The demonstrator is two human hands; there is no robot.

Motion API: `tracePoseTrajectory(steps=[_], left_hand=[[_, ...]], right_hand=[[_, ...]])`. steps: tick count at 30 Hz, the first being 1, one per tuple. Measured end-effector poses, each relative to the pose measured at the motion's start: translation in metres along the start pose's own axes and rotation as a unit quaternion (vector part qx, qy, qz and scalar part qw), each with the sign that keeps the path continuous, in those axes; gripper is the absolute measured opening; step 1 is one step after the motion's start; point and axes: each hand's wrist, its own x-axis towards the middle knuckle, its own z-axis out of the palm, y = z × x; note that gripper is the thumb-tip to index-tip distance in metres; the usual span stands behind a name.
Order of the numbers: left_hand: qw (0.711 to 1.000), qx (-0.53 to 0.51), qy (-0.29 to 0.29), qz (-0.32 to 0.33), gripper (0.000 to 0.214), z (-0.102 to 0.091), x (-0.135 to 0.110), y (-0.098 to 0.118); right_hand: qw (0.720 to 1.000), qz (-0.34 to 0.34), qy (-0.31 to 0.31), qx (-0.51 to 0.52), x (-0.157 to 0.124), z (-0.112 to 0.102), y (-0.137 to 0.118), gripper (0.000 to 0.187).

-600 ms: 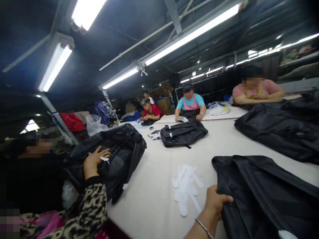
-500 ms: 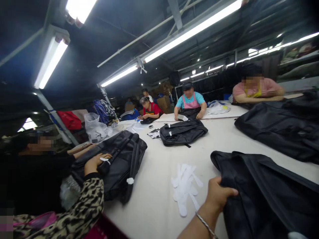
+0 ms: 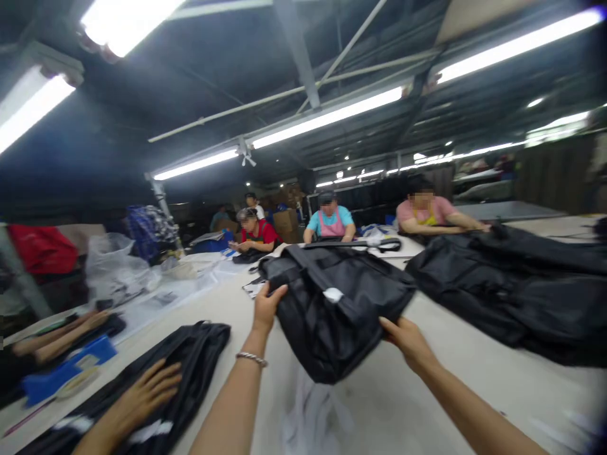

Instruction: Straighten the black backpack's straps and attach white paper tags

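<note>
Both my hands hold a black backpack (image 3: 353, 319) up over the pale table, tilted, with a white piece on its strap. My left hand (image 3: 266, 309), with a twisted silver bracelet at the wrist, is closed on the bag's left edge, thumb on the near face. On the lower right edge, my right hand (image 3: 410, 343) grips the bag with its thumb on top; its other fingers are mostly hidden. Beneath the bag lie blurred white strips (image 3: 313, 420) on the table. The backpack covers part of the table behind it.
At lower left, another person's hand (image 3: 149, 392) rests on a black bag (image 3: 208, 347). Beyond it are a blue box (image 3: 71, 370) and clear plastic bags (image 3: 111, 272). A large black bag (image 3: 512, 291) lies at right. Several people sit across the table (image 3: 246, 316).
The black backpack has moved from the right side to the middle and is raised off the table. My right hand has come into view holding it. The camera has turned right.
</note>
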Motion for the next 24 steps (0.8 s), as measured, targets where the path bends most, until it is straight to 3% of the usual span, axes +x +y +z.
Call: tracePoseTrajectory(steps=[2,3,4,5,7,10,13,16,19,24], left_hand=[[0.981,0.130,0.088,-0.111,0.054,-0.012,0.014,-0.035],[0.944,0.228,0.155,-0.181,0.058,-0.013,0.012,-0.057],[0.906,0.310,0.179,-0.225,0.061,-0.011,0.004,-0.083],[0.891,0.370,0.162,-0.205,0.058,-0.004,-0.011,-0.109],[0.903,0.420,0.086,-0.012,0.043,0.021,-0.060,-0.160],[0.893,0.406,0.002,0.194,0.024,0.084,-0.161,-0.210],[0.886,0.364,-0.104,0.269,0.028,0.152,-0.247,-0.219],[0.882,0.349,-0.165,0.272,0.040,0.199,-0.290,-0.210],[0.891,0.331,-0.148,0.274,0.038,0.217,-0.301,-0.207],[0.912,0.293,-0.110,0.267,0.031,0.216,-0.302,-0.207]], right_hand=[[0.999,0.012,0.048,-0.017,0.040,0.017,-0.014,0.039],[0.997,0.021,0.071,-0.026,0.051,0.019,-0.013,0.038],[0.995,0.028,0.086,-0.036,0.056,0.019,-0.005,0.034],[0.994,0.033,0.095,-0.043,0.053,0.015,0.009,0.026],[0.992,0.042,0.100,-0.056,0.031,-0.001,0.054,0.010],[0.986,0.019,0.108,-0.127,-0.023,-0.040,0.131,0.011],[0.981,0.040,0.123,-0.143,-0.076,-0.086,0.173,0.011],[0.980,0.056,0.141,-0.126,-0.106,-0.127,0.165,0.013],[0.979,0.084,0.160,-0.094,-0.112,-0.165,0.130,0.013],[0.964,0.161,0.201,0.064,-0.080,-0.237,0.079,0.021]])
